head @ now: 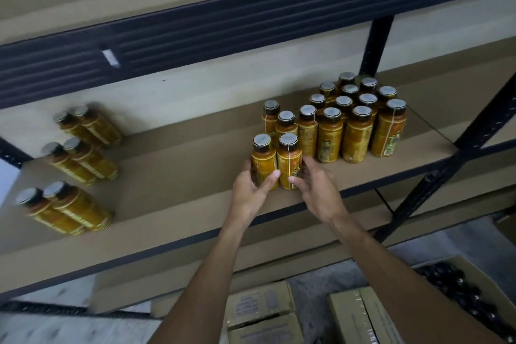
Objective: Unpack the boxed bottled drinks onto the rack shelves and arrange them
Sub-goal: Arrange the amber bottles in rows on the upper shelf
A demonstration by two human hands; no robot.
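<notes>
Two amber bottles with dark caps stand side by side near the front edge of the brown shelf board [173, 176]. My left hand [251, 190] grips the left bottle [262, 159] low on its body. Around the base of the right bottle [289, 160] curl the fingers of my right hand [318, 187]. Just behind and to the right stands a tight block of several matching bottles [354, 123], upright in rows. Three pairs of the same bottles [81, 156] stand along the left part of the shelf.
A dark metal beam [223, 28] of the upper shelf crosses overhead, and a black upright [375, 45] stands behind the bottle block. Below on the floor are closed cardboard boxes [262, 313] and an open box of dark-capped bottles [463, 296] at lower right.
</notes>
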